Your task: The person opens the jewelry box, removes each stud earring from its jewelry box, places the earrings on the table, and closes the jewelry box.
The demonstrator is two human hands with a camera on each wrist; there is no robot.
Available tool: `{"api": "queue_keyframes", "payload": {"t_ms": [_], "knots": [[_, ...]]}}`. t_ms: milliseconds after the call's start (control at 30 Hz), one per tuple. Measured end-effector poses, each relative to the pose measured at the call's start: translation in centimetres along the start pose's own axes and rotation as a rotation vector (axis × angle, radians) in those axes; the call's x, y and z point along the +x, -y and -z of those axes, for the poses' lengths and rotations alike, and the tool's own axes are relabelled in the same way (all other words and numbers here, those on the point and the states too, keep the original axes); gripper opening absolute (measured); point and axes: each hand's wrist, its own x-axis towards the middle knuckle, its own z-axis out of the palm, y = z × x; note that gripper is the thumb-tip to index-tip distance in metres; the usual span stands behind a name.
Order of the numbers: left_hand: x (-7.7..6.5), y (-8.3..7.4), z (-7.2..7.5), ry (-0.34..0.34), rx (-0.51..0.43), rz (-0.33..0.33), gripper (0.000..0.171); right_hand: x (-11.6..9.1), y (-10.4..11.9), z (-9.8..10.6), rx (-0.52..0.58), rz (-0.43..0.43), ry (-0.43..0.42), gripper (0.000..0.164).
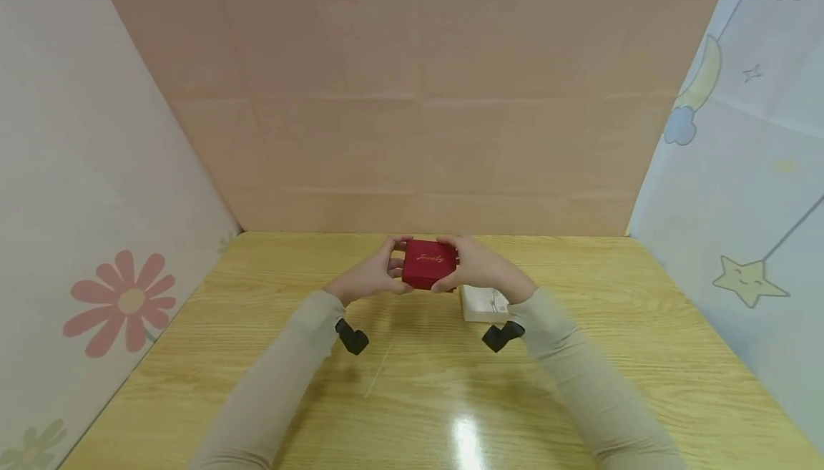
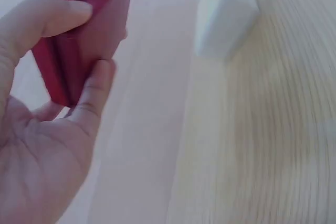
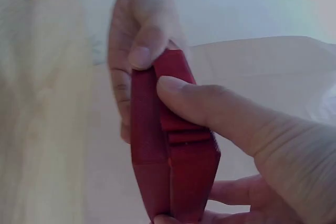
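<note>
Both hands hold a red jewelry box [image 1: 428, 261] with gold lettering on its lid, raised over the table. The left hand [image 1: 373, 272] grips its left side, thumb on the near edge and fingers behind and below. On the other side, the right hand [image 1: 481, 267] grips it with the thumb along the near edge. In the right wrist view a seam runs around the red box [image 3: 149, 140], and the right thumb lies on the lid side of it beside a folded ribbon-like strip. The left wrist view shows the left thumb and fingers around a corner of the box [image 2: 100, 22].
A white box [image 1: 484, 303] with a fine printed drawing lies on the wooden table [image 1: 412, 377], just below the right hand. Behind the table stands a plain peach backdrop [image 1: 418, 98]. Printed panels [image 1: 129, 169] flank both sides.
</note>
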Motion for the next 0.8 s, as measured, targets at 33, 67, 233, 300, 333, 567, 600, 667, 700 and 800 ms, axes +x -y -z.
{"api": "queue_keyframes", "payload": {"t_ms": [33,67,233,300,333,567,600,667,700,800], "knots": [[0.0,-0.4,-0.2,-0.005,-0.042,-0.015,0.086,-0.3,0.3,0.6,-0.003,0.015,-0.001,0.096],[0.0,-0.7,-0.4,-0.011,-0.082,-0.027,0.085,-0.5,0.6,1.2,-0.008,0.026,-0.004,0.095],[0.1,-1.4,-1.7,-0.041,-0.254,-0.069,0.082,-1.8,1.8,3.2,-0.113,0.062,-0.028,0.094],[0.2,-1.4,-2.2,-0.054,-0.303,-0.082,0.082,-2.1,1.9,3.6,-0.134,0.059,-0.028,0.093],[0.2,-1.4,-2.4,-0.061,-0.317,-0.083,0.082,-2.2,1.9,3.7,-0.143,0.056,-0.026,0.093],[0.6,-0.4,-3.5,-0.096,-0.374,-0.085,0.080,-2.7,1.5,3.7,-0.144,0.058,-0.020,0.092],[0.6,-0.3,-3.6,-0.096,-0.382,-0.088,0.080,-2.7,1.5,3.6,-0.136,0.056,-0.018,0.092],[0.6,-0.1,-3.8,-0.098,-0.392,-0.088,0.080,-2.8,1.4,3.6,-0.127,0.053,-0.014,0.092],[0.6,-0.1,-3.9,-0.098,-0.393,-0.087,0.080,-2.8,1.3,3.6,-0.125,0.051,-0.012,0.092],[0.7,0.0,-3.9,-0.102,-0.393,-0.082,0.080,-2.9,1.1,3.7,-0.139,0.047,0.003,0.093]]}}
